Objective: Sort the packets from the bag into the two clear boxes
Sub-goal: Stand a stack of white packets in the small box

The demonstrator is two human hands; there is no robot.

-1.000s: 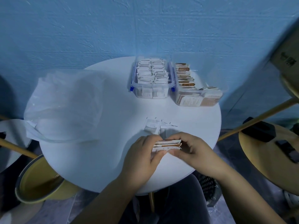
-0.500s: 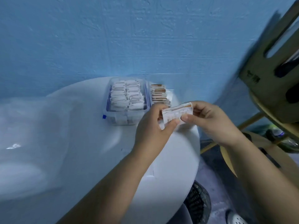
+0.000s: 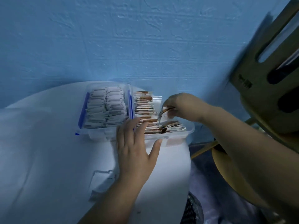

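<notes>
Packets, brown, pinched in R hand just above box. L hand flat, fingers spread, steadying the box's near edge. Step: filing them. Next: lower into the gap below, release upright.

Right hand pinches brown packets over the right clear box.

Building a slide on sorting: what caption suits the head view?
Right hand holds brown packets over the right clear box; left hand rests on its near edge.
</notes>
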